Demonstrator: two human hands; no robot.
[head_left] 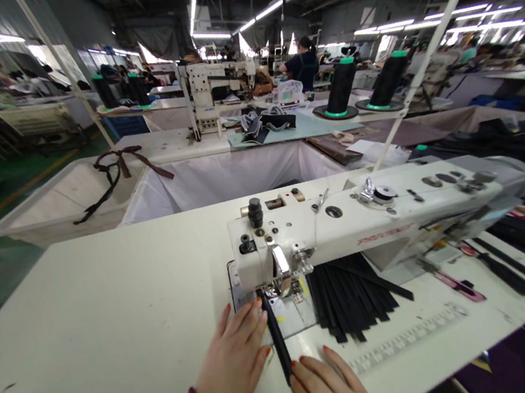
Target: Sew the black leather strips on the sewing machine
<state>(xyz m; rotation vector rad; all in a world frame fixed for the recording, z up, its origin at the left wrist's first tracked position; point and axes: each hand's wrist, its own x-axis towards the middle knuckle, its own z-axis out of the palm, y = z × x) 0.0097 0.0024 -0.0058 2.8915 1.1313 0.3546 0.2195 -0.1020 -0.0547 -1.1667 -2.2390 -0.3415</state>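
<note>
A narrow black fabric strip (277,339) runs from under the presser foot of the white sewing machine (348,222) toward me. My left hand (237,357), with a dark red bead bracelet at the wrist, lies flat on the table, fingertips pressing against the strip's left side near the needle. My right hand (329,388) rests flat at the strip's near end, fingers stretched forward and touching it. A stack of more black strips (351,296) lies under the machine arm to the right.
The white work table (86,322) spreads wide to the left. Pink-handled snips (455,284) and more black strips (509,271) lie at the right. White bins (219,180) stand behind the table. Thread cones (342,84), another machine and a person are farther back.
</note>
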